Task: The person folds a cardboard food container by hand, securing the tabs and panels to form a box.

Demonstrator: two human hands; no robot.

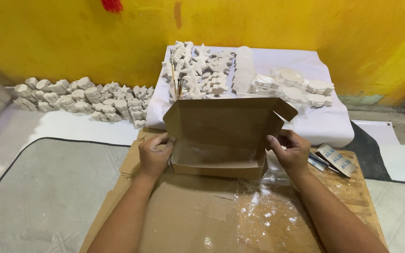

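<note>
A brown cardboard box [221,126] stands open on a low wooden board [362,192], its lid raised toward the wall and its inside empty. My left hand [153,154] grips the box's left end, thumb at the rim. My right hand [290,151] holds the right end, fingers curled on the side flap. Both forearms reach in from the bottom of the view.
Behind the box, a white cloth [324,122] carries several white plaster shapes [202,65], wrapped round pieces [301,86] and thin brushes [176,84]. More plaster pieces [80,96] line the yellow wall at left. Small flat packets [336,159] lie at right. Flattened cardboard [188,211] covers the board.
</note>
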